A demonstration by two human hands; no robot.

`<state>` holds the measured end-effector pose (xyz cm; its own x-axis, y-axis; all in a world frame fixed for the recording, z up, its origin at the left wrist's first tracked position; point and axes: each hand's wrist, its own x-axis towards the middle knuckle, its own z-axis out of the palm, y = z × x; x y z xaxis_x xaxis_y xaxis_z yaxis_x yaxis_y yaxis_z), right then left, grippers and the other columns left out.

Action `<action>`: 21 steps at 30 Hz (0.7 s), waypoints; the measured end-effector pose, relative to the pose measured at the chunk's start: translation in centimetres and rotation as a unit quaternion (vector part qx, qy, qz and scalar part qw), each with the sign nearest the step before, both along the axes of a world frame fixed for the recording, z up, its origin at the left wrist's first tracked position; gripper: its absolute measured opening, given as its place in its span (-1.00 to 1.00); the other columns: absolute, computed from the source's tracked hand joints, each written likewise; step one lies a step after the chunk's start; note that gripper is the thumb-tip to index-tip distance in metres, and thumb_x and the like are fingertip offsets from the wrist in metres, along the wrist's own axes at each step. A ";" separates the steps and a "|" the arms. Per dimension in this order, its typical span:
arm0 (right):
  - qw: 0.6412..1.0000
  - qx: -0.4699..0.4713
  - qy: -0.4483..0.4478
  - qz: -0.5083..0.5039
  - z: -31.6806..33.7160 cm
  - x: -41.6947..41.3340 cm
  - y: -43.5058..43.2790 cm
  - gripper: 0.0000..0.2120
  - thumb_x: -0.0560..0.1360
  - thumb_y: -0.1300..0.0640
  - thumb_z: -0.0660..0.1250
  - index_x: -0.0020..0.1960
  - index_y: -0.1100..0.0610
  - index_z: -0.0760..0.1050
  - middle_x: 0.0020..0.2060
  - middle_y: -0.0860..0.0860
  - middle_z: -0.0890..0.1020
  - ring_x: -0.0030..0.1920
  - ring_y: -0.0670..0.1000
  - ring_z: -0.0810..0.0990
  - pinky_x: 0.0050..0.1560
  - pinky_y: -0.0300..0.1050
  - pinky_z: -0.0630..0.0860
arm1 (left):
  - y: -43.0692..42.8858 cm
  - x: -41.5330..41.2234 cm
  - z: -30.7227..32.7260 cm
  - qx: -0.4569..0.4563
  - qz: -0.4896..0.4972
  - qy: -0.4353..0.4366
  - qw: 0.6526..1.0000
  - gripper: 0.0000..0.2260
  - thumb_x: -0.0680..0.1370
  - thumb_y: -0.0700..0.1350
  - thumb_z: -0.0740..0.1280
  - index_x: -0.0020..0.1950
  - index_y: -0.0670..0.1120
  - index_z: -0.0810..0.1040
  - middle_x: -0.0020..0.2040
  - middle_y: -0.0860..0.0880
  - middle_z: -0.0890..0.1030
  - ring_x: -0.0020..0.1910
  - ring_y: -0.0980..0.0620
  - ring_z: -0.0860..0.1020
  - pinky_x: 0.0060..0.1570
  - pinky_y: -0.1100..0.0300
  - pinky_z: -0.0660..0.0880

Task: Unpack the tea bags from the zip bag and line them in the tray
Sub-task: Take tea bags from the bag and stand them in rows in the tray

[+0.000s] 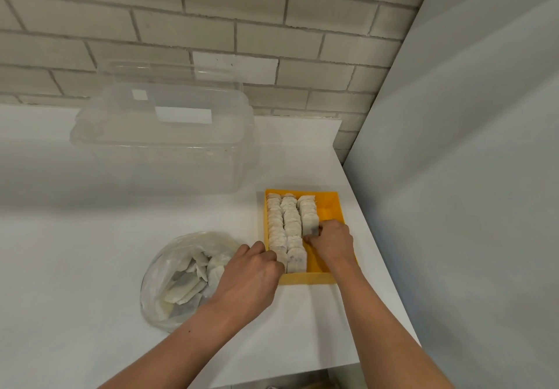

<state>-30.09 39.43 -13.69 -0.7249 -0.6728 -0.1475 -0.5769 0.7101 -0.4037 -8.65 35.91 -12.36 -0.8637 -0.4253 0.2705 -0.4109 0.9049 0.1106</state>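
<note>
A yellow tray point(331, 207) lies on the white counter near its right edge. Three rows of tea bags point(286, 222) stand in it, the right row shorter than the others. My right hand point(331, 242) is inside the tray and pinches the front tea bag point(310, 225) of the right row. My left hand point(248, 276) rests at the tray's left front corner, its curled fingers against the left row; whether it holds a bag is hidden. To the left lies the clear zip bag point(178, 279), open, with several loose tea bags inside.
A large clear plastic container point(163, 140) with a lid stands at the back left against the brick wall. A grey wall panel point(469, 177) closes off the right side. The counter's front edge point(302, 373) runs close to my forearms.
</note>
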 end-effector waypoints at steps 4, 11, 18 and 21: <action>1.000 0.022 0.008 0.014 1.3 0.3 0.7 -0.74 0.50 -0.03 0.49 0.03 0.16 0.64 -0.02 0.09 0.67 -0.10 0.10 0.57 -0.09 -0.09 0.46 | 0.1 0.7 1.1 0.063 -0.025 0.115 0.991 -0.79 0.59 0.02 0.27 0.01 0.07 0.71 -0.07 0.11 0.63 -0.06 0.01 0.56 -0.15 0.13 0.54; 0.993 -0.116 0.020 0.028 4.1 3.6 4.3 -0.66 0.55 0.04 0.44 0.31 0.02 0.57 0.09 -0.02 0.61 -0.01 0.03 0.64 -0.01 -0.07 0.53 | -2.6 6.7 3.3 0.106 0.107 0.285 0.946 -0.79 0.58 -0.02 0.35 0.12 -0.01 0.71 0.25 0.00 0.60 0.22 -0.08 0.47 0.22 0.07 0.40; 0.923 -0.341 -0.041 0.172 7.5 13.7 4.7 -0.82 0.56 0.19 0.46 0.16 0.09 0.68 -0.04 -0.09 0.66 -0.10 -0.17 0.64 -0.11 -0.43 0.53 | -5.0 13.9 1.7 0.204 0.275 0.203 0.917 -0.84 0.48 0.05 0.50 -0.02 0.02 0.65 0.43 -0.08 0.45 0.45 -0.18 0.27 0.36 0.03 0.24; 0.900 -0.277 -0.024 0.336 6.5 17.3 3.4 -0.82 0.60 0.17 0.40 0.18 0.12 0.67 0.01 -0.04 0.67 -0.06 -0.14 0.63 0.00 -0.30 0.57 | -5.5 15.2 1.1 0.312 0.282 0.148 0.895 -0.85 0.45 -0.03 0.58 -0.09 0.09 0.65 0.45 -0.02 0.44 0.47 -0.18 0.30 0.31 0.07 0.26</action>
<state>-12.78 42.79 -7.22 -0.1285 -0.9367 0.3257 -0.7731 -0.1111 -0.6245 6.59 30.45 -11.28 -0.3947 -0.9188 0.0093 -0.6518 0.2871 0.7020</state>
